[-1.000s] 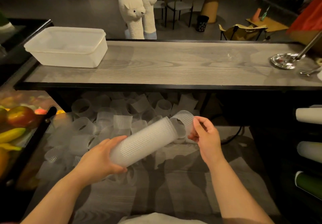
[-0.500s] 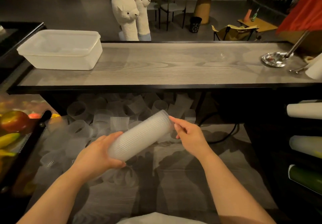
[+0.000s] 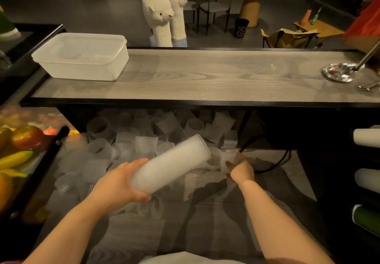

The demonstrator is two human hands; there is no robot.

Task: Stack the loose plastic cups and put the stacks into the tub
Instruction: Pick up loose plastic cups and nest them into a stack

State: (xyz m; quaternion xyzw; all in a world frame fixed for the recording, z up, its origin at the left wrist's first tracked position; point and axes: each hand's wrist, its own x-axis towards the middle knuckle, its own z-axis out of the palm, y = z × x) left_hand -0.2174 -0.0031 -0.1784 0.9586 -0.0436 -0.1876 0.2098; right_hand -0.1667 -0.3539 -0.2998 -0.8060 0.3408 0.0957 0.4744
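Observation:
My left hand [image 3: 117, 183] grips the lower end of a long stack of translucent ribbed cups [image 3: 172, 163], which tilts up to the right with its mouth at the top. My right hand [image 3: 239, 169] is low on the floor, just right of the stack's mouth. Its fingers are spread against a loose cup [image 3: 227, 157]. Several more loose cups [image 3: 123, 140] lie scattered under the counter. The white plastic tub [image 3: 82, 58] stands on the counter at the far left.
The wooden counter [image 3: 205, 78] spans the view above the cups. A fruit tray [image 3: 18, 150] sits at the left, rolls on shelves [image 3: 368, 138] at the right. A black cable [image 3: 275, 161] runs along the floor near my right hand. A metal lamp base [image 3: 339, 72] stands on the counter's right end.
My right hand has left the stack's mouth and dropped to a loose cup on the floor. The cup it held a second ago now sits in the stack. My left hand keeps its grip.

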